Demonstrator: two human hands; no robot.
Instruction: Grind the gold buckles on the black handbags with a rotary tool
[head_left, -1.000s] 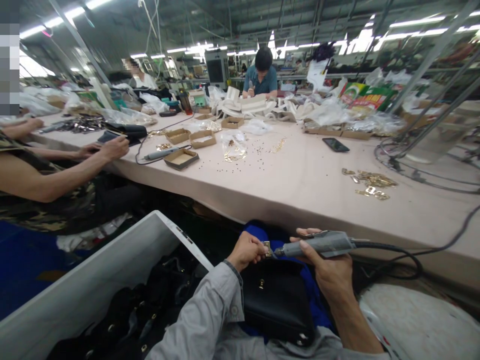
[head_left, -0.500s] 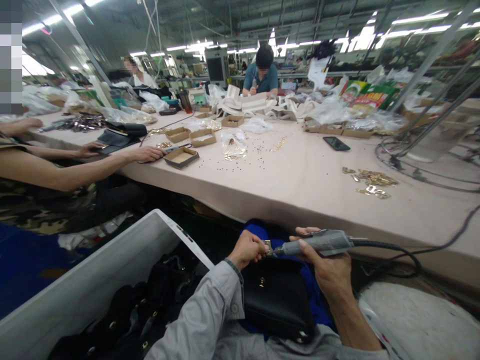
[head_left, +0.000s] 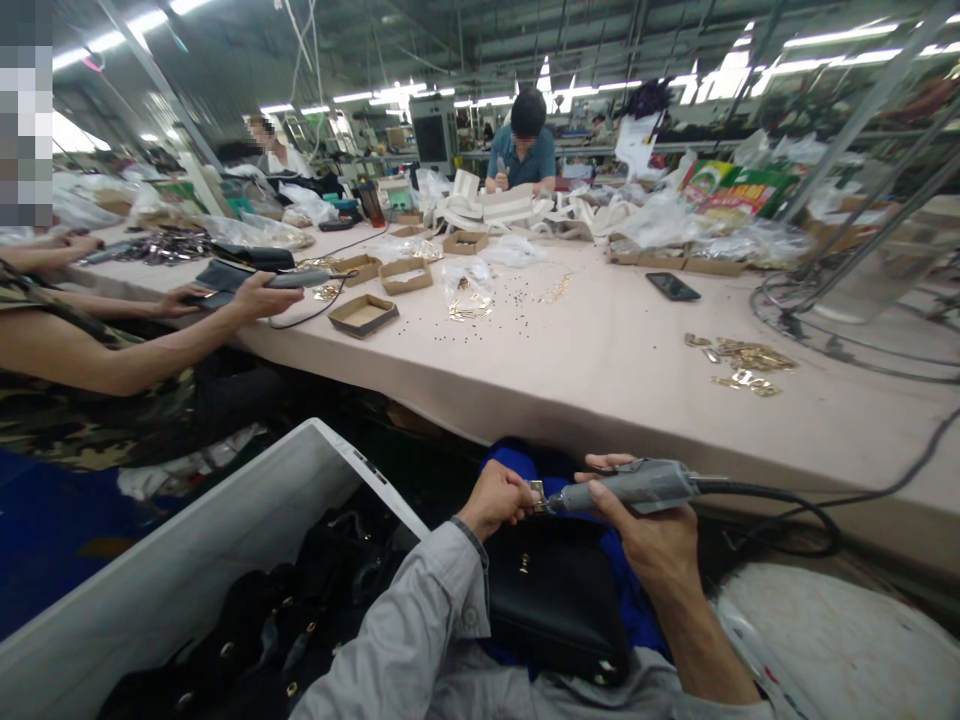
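Between the fingertips of my left hand (head_left: 496,497) is a small gold metal plate (head_left: 537,495), held above the back edge of a black leather bag (head_left: 555,600). The bag lies across my lap and has a gold fitting (head_left: 524,563) on its face. My right hand (head_left: 652,535) is wrapped round a grey electric screwdriver (head_left: 630,488) with a black cable. The screwdriver points left, its tip right at the gold plate; whether they touch I cannot make out. Dark blue cloth (head_left: 510,458) shows behind the bag.
On my left stands a white bin (head_left: 187,540) with several black bags in it. The table (head_left: 600,370) carries gold metal parts (head_left: 750,362), a phone (head_left: 673,287), cardboard trays (head_left: 364,316) and tiny dark screws. A co-worker's hand (head_left: 259,297) holds another screwdriver at the left. A white round surface (head_left: 840,640) is at right.
My hands, the plate and the bag stay nearly still; my right hand shifts very slightly left. The co-worker at the left has raised a screwdriver off the table and drawn it leftward.
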